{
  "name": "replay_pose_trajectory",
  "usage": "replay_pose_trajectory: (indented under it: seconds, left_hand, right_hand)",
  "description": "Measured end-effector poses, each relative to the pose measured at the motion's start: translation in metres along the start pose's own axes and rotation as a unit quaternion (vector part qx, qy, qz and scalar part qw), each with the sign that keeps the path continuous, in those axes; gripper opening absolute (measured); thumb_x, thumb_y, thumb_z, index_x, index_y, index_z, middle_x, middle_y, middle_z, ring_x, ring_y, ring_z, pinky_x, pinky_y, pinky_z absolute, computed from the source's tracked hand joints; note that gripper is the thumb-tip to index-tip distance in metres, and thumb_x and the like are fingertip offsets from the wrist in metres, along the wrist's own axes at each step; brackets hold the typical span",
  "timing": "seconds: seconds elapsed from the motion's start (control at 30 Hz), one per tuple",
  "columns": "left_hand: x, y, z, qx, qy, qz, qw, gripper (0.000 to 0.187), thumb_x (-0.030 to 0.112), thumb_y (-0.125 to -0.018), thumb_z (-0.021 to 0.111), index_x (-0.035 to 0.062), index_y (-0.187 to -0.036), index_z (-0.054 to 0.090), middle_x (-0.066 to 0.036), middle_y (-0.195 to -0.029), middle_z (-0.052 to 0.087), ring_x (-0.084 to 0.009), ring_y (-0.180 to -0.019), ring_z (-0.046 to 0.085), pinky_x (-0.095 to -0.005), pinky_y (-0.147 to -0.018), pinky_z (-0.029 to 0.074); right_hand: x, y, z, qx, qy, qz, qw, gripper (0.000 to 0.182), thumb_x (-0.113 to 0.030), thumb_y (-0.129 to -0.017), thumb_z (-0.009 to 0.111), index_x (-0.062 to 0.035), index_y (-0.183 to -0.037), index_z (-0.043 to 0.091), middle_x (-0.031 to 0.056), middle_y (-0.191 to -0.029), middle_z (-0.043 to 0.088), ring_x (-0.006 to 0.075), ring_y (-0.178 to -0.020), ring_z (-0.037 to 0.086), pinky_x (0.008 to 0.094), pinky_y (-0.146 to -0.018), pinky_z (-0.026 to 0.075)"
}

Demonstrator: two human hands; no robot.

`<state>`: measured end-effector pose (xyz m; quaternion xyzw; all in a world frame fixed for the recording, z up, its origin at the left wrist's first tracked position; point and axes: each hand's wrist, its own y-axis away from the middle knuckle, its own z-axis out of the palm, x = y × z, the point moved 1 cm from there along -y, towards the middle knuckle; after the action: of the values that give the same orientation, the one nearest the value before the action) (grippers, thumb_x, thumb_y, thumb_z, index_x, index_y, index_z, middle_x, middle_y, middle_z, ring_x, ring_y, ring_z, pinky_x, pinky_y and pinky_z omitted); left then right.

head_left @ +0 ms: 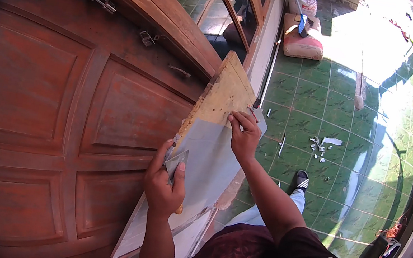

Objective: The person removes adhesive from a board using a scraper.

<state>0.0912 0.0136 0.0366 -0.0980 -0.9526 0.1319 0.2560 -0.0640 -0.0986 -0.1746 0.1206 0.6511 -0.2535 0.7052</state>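
Observation:
A long wooden board (225, 92) leans against a brown panelled door (60, 107). Its upper part is bare wood and its lower part is coated with grey filler (208, 153). My left hand (163, 186) grips a putty knife (176, 163), whose metal blade rests on the grey area near the board's left edge. My right hand (243, 134) presses its fingers flat on the board's right side, at the line where grey meets bare wood, steadying it.
Green floor tiles (346, 123) spread to the right, strewn with small white scraps (321, 146). A filled sack (302, 39) lies at the far end with a blue-handled tool on it. My foot in a black sandal (301, 180) stands below the board. Glazed wooden frames (220, 3) adjoin the door.

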Motion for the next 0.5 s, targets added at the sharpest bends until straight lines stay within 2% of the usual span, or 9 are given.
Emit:
replay_pose_trajectory:
  seconds: [0.07,0.37,0.5]
  left_hand:
    - [0.000,-0.002,0.001,0.008,-0.008,0.014,1.000,0.025,0.008,-0.099,0.070,-0.0152,-0.092,0.073,-0.025,-0.149,0.066,-0.0418,-0.121,0.074,-0.0448,-0.101,0.058]
    - [0.000,0.000,0.000,-0.004,-0.019,0.010,1.000,0.029,0.012,-0.101,0.069,-0.0162,-0.102,0.076,-0.025,-0.152,0.064,-0.0422,-0.124,0.072,-0.0445,-0.103,0.057]
    - [0.003,-0.001,0.000,-0.005,-0.017,0.011,1.000,0.029,0.011,-0.101,0.069,-0.0165,-0.102,0.076,-0.026,-0.151,0.064,-0.0428,-0.126,0.072,-0.0444,-0.104,0.057]
  right_hand:
    - [-0.001,0.001,0.001,-0.002,0.007,-0.034,0.999,0.017,-0.006,-0.095,0.084,-0.0010,-0.111,0.083,0.0133,-0.105,0.081,0.0239,-0.089,0.079,0.0320,-0.082,0.060]
    - [-0.004,-0.010,-0.004,-0.036,0.045,-0.124,0.991,0.011,0.002,-0.094,0.080,-0.0006,-0.105,0.080,0.0137,-0.101,0.079,0.0297,-0.089,0.078,0.0355,-0.078,0.060]
    - [0.002,-0.016,-0.003,-0.042,0.096,-0.205,0.973,0.012,0.005,-0.094,0.076,-0.0003,-0.104,0.074,0.0145,-0.102,0.075,0.0348,-0.090,0.074,0.0401,-0.079,0.059]
